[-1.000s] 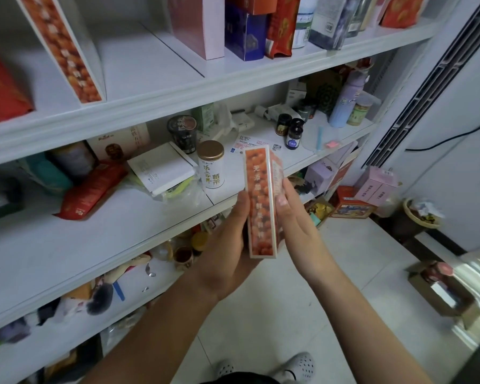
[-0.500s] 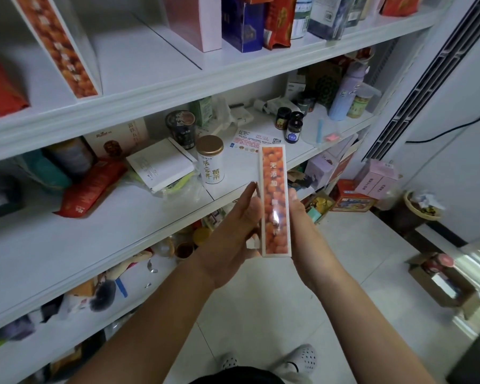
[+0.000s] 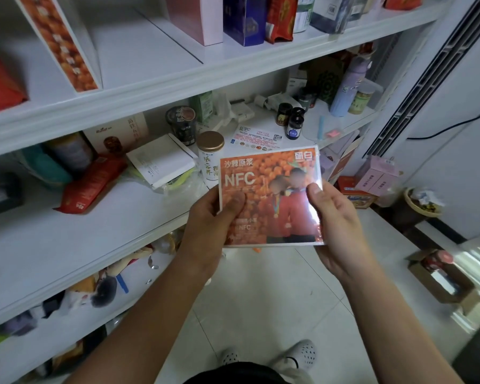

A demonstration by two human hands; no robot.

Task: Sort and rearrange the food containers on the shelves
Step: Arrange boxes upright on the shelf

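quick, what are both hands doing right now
left hand: holds the orange box by its left edge
right hand: holds the same box by its right edge

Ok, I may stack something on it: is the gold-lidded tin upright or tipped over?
Upright: the tin stands on the middle shelf, gold lid on top; the held orange box hides its lower right.

The orange box (image 3: 263,173) hides the fingers of the left hand (image 3: 208,225) and right hand (image 3: 337,225); glare whitens its right side. The top edge crops the blue box (image 3: 243,20).
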